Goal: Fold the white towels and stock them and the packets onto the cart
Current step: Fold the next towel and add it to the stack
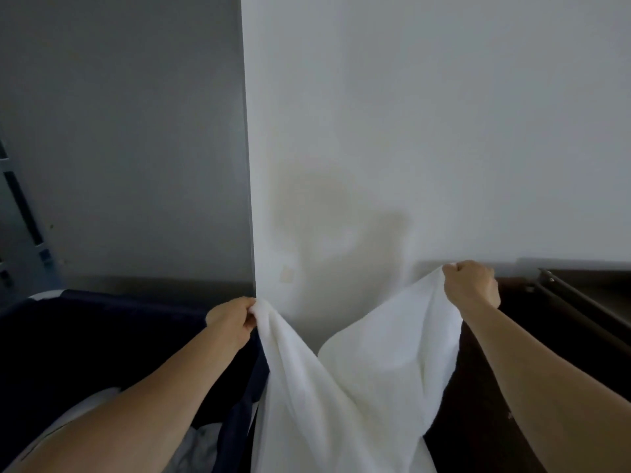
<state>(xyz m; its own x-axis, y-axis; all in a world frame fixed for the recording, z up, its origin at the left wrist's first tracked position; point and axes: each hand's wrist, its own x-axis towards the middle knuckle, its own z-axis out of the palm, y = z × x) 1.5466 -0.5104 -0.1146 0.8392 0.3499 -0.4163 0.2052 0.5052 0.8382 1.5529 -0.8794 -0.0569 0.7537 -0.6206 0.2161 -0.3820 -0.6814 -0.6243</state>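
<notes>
White towel (345, 380) is up in the air in front of the wall (409, 114), hanging between both hands, bottom runs out of view. Left hand (232, 320) pinches one top corner, fingers curled round the cloth. Right hand (470, 285) is fisted on the other corner and sits higher. Top edge sags in a deep V between them, so it's not spread yet.

Looks like the opening-out step before the first fold. To do it well: pull the hands apart until the top edge goes straight, level them, make sure each one has a true corner and not a bunched edge, then bring corner to corner.

Dark blue fabric bin (112, 336) on the left, more white cloth inside. Dark wood surface (532, 353) to the right. Can't see the cart or any packets from here.
</notes>
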